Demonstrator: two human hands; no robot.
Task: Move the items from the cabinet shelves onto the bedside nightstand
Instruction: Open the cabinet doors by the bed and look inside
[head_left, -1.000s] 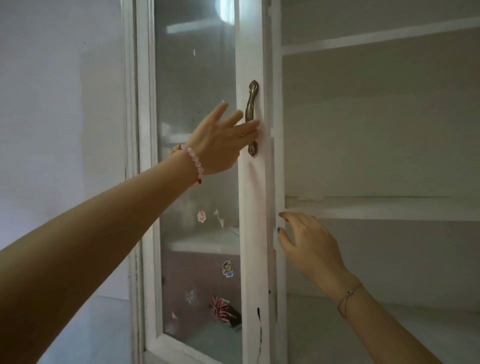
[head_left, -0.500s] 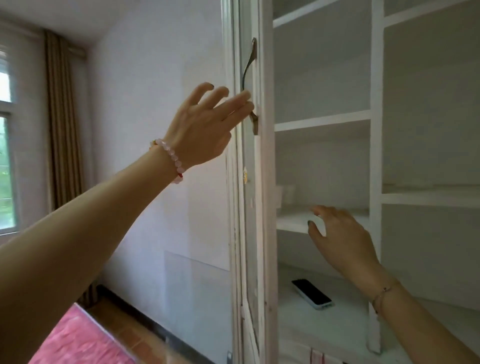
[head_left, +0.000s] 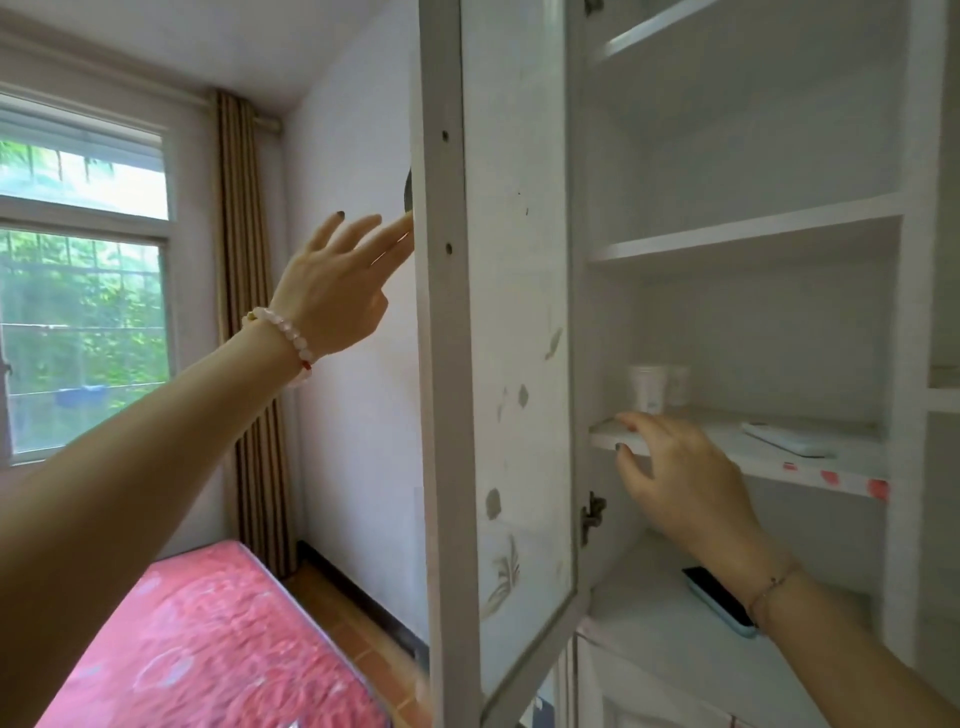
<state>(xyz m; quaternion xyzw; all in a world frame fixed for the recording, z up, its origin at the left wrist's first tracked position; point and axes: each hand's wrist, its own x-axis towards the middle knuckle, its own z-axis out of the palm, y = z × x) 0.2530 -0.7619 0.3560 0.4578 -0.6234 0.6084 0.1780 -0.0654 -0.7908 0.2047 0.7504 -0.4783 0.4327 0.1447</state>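
Observation:
The white cabinet's glass door (head_left: 514, 338) stands swung wide open. My left hand (head_left: 337, 291) is spread, fingertips against the door's outer edge by its dark handle. My right hand (head_left: 680, 478) is open in front of the middle shelf (head_left: 810, 462), fingertips at that shelf's front edge, holding nothing. On that shelf stand two white cups (head_left: 655, 387) at the back left and a white remote (head_left: 787, 439) lies to the right. A black phone in a light blue case (head_left: 719, 600) lies on the lower ledge, partly behind my right wrist.
A bed with a pink cover (head_left: 208, 644) sits low on the left under a window (head_left: 83, 291) with a striped brown curtain (head_left: 249, 322). The upper shelves (head_left: 748, 234) look bare. Lower cabinet doors (head_left: 639, 696) are below the ledge.
The door has swung further open, from nearly edge-on to showing its inner face. The view shifted, so the cups and remote on the middle shelf now show. My right hand rose to the shelf edge.

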